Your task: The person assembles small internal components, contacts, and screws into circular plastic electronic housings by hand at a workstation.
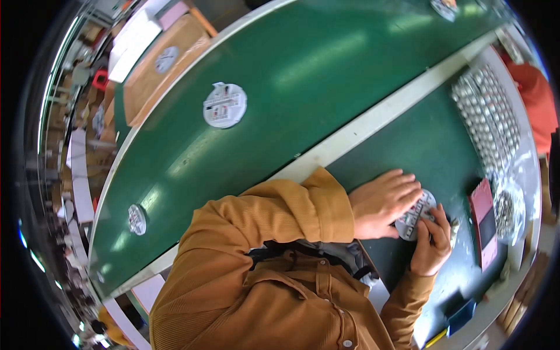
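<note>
A round white disc [413,220] with small dark and grey parts on its face lies on the green bench surface at the right. My left hand [385,204] reaches across from the left, its fingers over the disc's upper left edge and its thumb at the lower left edge. On the opposite side, my right hand [433,245] has its fingers bent against the disc's right edge and face. Both hands are closed on it. Whether a small part sits between the right fingertips is hidden.
Beyond a pale rail [344,143], a green belt [280,111] carries similar discs [226,106]. At the right stand a tray of silvery round parts [487,116], a pink and dark box [483,224], a clear bag of small parts [506,213] and a dark blue holder [461,318].
</note>
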### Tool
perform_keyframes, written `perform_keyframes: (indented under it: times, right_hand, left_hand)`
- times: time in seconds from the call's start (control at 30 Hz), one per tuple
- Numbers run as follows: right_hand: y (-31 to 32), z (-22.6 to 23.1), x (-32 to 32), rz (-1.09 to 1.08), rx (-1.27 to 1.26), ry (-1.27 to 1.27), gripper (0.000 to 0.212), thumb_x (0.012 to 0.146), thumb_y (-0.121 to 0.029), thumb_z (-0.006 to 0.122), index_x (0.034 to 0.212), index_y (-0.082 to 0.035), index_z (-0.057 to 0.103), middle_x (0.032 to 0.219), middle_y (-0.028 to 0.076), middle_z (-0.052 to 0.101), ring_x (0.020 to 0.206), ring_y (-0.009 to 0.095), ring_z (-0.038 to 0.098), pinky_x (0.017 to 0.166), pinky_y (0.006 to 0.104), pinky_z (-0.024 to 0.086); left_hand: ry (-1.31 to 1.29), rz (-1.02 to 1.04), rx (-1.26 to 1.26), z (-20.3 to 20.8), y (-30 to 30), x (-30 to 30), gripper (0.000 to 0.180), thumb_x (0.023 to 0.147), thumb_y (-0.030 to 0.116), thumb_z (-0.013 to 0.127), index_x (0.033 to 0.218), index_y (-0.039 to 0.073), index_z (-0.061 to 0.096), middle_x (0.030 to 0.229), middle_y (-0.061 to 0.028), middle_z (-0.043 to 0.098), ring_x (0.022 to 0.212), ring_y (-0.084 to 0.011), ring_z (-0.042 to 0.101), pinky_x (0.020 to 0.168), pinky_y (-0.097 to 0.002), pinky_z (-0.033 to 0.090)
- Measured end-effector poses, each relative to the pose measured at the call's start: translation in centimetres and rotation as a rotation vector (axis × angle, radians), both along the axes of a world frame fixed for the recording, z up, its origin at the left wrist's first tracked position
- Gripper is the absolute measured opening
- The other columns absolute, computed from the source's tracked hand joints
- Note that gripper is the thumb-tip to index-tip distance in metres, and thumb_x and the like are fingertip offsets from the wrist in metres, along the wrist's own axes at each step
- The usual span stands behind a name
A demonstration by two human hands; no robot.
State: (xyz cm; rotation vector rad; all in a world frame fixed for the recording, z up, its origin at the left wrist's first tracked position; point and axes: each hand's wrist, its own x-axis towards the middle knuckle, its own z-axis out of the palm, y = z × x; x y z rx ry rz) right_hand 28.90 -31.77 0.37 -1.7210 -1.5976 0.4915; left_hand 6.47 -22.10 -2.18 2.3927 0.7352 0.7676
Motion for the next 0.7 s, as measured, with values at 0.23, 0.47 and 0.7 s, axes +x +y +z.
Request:
perform_keyframes:
  times: [0.23,0.47,0.7]
  right_hand:
    - [-2.3,0.1,-1.0,-0.028,0.097,0.002,0.014,0.101,0.003,0.074,0.112,0.000,0.081,0.144,0.018,0.074,0.141,0.036,0.066,0.118,0.0422,0.052]
    - [-2.1,0.4,-0.7,-0.051,0.160,-0.015,0.023,0.106,-0.002,0.068,0.127,0.000,0.077,0.150,0.019,0.070,0.134,0.034,0.067,0.113,0.0402,0.053]
    - [-0.6,2.5,-0.7,-0.044,0.090,0.040,0.023,0.101,0.003,0.068,0.121,0.002,0.078,0.141,0.019,0.073,0.122,0.032,0.069,0.108,0.0386,0.055]
  left_hand:
    - [-0.042,0.143,0.054,1.9,-2.2,0.0,0.107,0.071,0.031,0.103,0.156,-0.006,0.049,0.151,-0.0233,0.060,0.143,-0.0408,0.057,0.128,-0.0543,0.039]
    - [-0.098,0.610,0.283,4.1,7.4,-8.1,0.098,0.067,0.022,0.094,0.149,-0.006,0.050,0.132,-0.0243,0.066,0.112,-0.0428,0.065,0.105,-0.0537,0.051]
    - [0.090,0.789,0.207,3.4,15.2,-21.2,0.069,0.095,0.028,0.086,0.154,0.001,0.063,0.156,-0.0220,0.064,0.138,-0.0394,0.065,0.116,-0.0471,0.053]
